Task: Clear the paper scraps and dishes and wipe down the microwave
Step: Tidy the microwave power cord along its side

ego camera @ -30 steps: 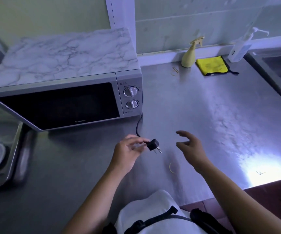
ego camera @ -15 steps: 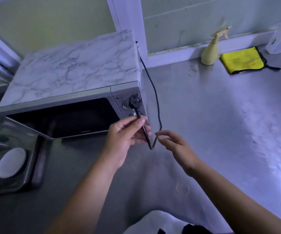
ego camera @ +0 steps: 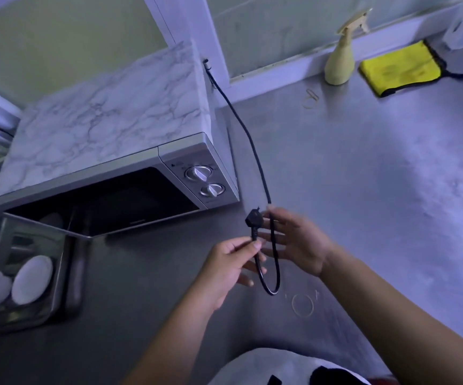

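Left grip (ego camera: 231,262) pinches the black cord (ego camera: 249,140) just under its plug (ego camera: 253,219); right grip (ego camera: 294,240), fingers spread, touches the cord's loop beside the microwave (ego camera: 99,134), above the tabletop (ego camera: 363,190).

There is only one view. The camera sits on the person's head and looks forward and down at the desk (ego camera: 363,190). It is tipped to one side, so the microwave (ego camera: 108,129) leans in the picture. The microwave is close, on the left. The left hand (ego camera: 224,262) and right hand (ego camera: 299,240) are nearer still, just in front of the microwave's right corner, at its cord (ego camera: 252,145). The wall behind the microwave fills the top edge.
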`<action>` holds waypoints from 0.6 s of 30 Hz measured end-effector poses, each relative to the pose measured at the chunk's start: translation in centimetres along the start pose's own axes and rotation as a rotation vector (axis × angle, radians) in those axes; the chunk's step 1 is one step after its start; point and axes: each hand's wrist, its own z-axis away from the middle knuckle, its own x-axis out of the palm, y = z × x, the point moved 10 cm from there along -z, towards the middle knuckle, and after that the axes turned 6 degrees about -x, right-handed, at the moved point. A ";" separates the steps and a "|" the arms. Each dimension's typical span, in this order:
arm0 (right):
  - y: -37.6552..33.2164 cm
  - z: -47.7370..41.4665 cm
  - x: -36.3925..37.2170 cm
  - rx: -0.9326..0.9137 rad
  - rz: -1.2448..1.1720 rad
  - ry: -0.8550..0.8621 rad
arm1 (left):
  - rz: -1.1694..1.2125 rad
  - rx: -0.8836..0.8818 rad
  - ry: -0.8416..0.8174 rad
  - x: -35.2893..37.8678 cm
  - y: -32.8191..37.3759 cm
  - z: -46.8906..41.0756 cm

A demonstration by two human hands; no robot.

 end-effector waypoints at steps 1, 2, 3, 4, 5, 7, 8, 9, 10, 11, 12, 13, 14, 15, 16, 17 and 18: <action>-0.1 0.3 0.6 -0.033 0.043 -0.006 | -0.022 0.018 0.012 0.3 0.0 0.0; -0.1 0.6 1.0 -0.071 0.074 0.012 | -0.031 0.028 0.025 0.6 -0.1 0.0; 0.0 0.8 1.3 -0.106 0.093 0.045 | -0.035 0.030 0.040 1.0 -0.4 0.0; 0.3 1.0 1.6 -0.129 0.094 0.079 | -0.040 0.031 0.055 1.2 -0.9 0.2; 0.8 1.2 1.8 -0.138 0.071 0.105 | -0.053 0.037 0.069 1.5 -1.4 0.3; 1.6 1.5 2.4 -0.127 0.036 0.146 | -0.102 0.071 0.119 1.6 -2.0 0.5; 1.9 1.6 2.6 -0.118 0.029 0.172 | -0.123 0.094 0.154 1.4 -2.2 0.6; 2.0 1.6 2.7 -0.114 0.004 0.198 | -0.133 0.121 0.181 1.2 -2.1 0.7; 2.1 1.6 2.8 -0.110 -0.034 0.219 | -0.142 0.149 0.199 0.9 -1.9 0.8; 2.2 1.6 2.8 -0.109 -0.073 0.235 | -0.162 0.178 0.213 0.6 -1.6 0.9; 2.2 1.6 2.9 -0.111 -0.106 0.245 | -0.196 0.206 0.230 0.3 -1.3 1.0; 2.3 1.6 3.0 -0.116 -0.133 0.250 | -0.239 0.235 0.256 0.0 -1.0 1.2; 2.4 1.7 3.0 -0.119 -0.157 0.253 | -0.292 0.266 0.291 -0.4 -0.7 1.5; 2.7 1.8 2.9 -0.117 -0.174 0.259 | -0.349 0.297 0.326 -0.5 -0.5 1.9; 3.0 2.0 2.7 -0.112 -0.180 0.274 | -0.401 0.320 0.350 -0.5 -0.5 2.3; 3.4 2.2 2.2 -0.108 -0.172 0.297 | -0.437 0.331 0.361 -0.5 -0.7 2.5; 3.6 2.5 1.7 -0.107 -0.155 0.322 | -0.457 0.323 0.361 -0.4 -1.1 2.6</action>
